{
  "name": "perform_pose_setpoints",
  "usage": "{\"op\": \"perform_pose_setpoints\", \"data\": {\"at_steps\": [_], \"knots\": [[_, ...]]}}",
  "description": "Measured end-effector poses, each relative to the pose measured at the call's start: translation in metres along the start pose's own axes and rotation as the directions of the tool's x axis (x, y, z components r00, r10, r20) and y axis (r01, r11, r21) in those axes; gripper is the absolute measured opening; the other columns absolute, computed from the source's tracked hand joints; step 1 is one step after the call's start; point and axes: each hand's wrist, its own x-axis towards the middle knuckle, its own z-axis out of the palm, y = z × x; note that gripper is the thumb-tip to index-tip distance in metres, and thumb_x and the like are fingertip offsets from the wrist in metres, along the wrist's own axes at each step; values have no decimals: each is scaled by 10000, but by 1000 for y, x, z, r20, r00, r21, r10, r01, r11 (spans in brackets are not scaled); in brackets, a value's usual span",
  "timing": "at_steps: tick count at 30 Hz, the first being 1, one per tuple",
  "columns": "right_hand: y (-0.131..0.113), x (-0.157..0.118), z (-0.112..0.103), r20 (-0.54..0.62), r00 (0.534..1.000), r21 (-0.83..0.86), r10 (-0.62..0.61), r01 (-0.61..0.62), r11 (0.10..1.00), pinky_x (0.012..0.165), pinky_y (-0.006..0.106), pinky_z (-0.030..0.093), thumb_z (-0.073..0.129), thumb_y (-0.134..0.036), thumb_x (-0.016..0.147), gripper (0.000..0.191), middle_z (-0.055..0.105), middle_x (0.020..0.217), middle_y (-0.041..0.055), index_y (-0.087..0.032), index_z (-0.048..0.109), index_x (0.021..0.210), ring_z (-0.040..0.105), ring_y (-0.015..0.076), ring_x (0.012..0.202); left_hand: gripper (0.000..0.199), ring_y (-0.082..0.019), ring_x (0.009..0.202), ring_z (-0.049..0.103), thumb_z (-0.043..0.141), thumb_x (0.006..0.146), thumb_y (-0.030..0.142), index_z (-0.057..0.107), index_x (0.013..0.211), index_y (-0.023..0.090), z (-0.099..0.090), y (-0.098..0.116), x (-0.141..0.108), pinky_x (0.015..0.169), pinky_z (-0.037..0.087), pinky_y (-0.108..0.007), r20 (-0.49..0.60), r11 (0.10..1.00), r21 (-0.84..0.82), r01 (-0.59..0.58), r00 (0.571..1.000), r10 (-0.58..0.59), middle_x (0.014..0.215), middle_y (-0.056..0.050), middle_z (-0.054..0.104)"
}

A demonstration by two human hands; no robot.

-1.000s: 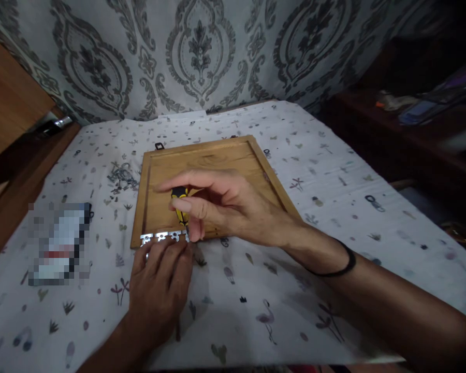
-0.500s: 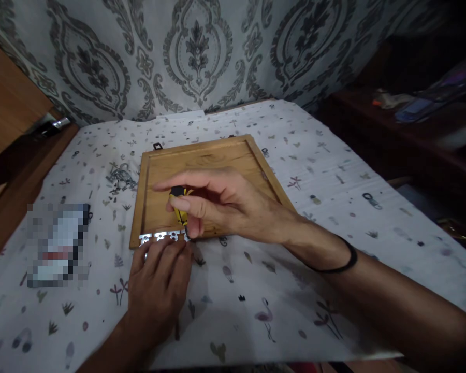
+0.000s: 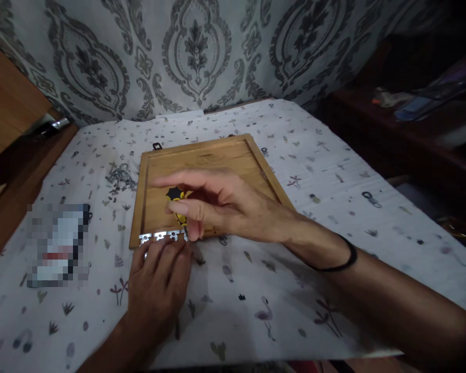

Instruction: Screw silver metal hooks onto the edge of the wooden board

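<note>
A framed wooden board (image 3: 202,160) lies flat on the patterned white cloth. Along its near left edge runs a silver metal strip with cut-outs (image 3: 160,236). My left hand (image 3: 161,274) presses its fingertips on this strip, its fingers bent and close together. Above the board, my right hand (image 3: 217,204) grips a yellow and black screwdriver (image 3: 175,195) between thumb and fingers, with the index finger stretched out. The tool stands nearly upright, its lower end at the right end of the strip, where fingers partly hide the tip.
Loose metal pieces (image 3: 121,177) lie in a pile left of the board. A blurred-out packet (image 3: 60,246) rests farther left on the cloth (image 3: 295,311). Patterned fabric (image 3: 198,52) hangs behind. Dark shelving with items stands at the right.
The screwdriver's handle has turned and its top has shifted slightly left in my right hand. My left hand stays on the metal strip.
</note>
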Motion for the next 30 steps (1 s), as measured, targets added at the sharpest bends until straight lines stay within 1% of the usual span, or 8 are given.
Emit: {"op": "perform_pose_setpoints", "data": {"at_steps": [3,9,12,16,19,24,27,30], "knots": [[1,0,3,5,1000,59,11,-11,998,478,152,497,641,-182,904,52,563,727,-57,-144,606,909,574,38,516,124,-295,964,624,596,915,96,660,1021,107,0,0,-1,865,441,-445,7,1000,7,5,1000,-5,986,-127,738],[12,2,14,-209,978,122,5,21,992,391,118,367,782,-248,798,309,552,723,-58,-179,491,721,427,13,494,128,-302,967,624,598,915,87,665,1024,97,-1,1,1,861,439,-453,17,1000,-6,9,1000,-9,1007,-122,746],[8,1,9,-143,990,80,1,11,997,449,125,426,755,-229,821,250,528,731,-65,-169,516,779,471,18,533,114,-304,959,624,587,919,79,668,998,92,-1,1,1,851,442,-453,5,1000,-8,1,1000,-1,994,-131,744],[0,0,3,-12,999,25,36,-36,999,514,152,502,614,-187,926,95,540,733,-60,-150,613,1013,564,34,549,123,-309,965,623,599,913,79,668,1013,92,0,1,0,861,444,-460,-3,1000,1,2,1000,-2,987,-127,741],[3,2,5,-28,999,84,20,-18,996,458,135,481,669,-176,886,75,570,731,-55,-137,624,932,559,28,505,132,-308,957,623,602,913,81,669,1026,92,0,1,0,848,445,-455,-6,1000,4,4,1000,-4,980,-126,739],[12,4,12,-149,988,115,-37,55,992,403,117,398,787,-219,801,231,557,694,-71,-153,568,772,475,10,471,124,-314,957,623,603,909,79,666,1016,83,-1,1,1,848,447,-465,2,1000,-9,-4,1000,4,1012,-140,737],[10,3,9,-102,994,84,-29,38,996,445,131,427,776,-252,817,284,541,700,-73,-166,514,748,500,18,497,110,-309,949,619,604,911,86,666,1002,85,-1,1,2,847,447,-462,-4,1000,-6,-8,1000,8,991,-142,734],[5,1,2,-16,1000,23,-19,20,1000,508,141,471,696,-237,887,139,555,744,-63,-160,580,887,549,26,545,114,-300,956,617,596,912,81,663,1003,94,-1,1,1,857,445,-455,-5,1000,-8,0,1000,0,996,-139,732]]}}
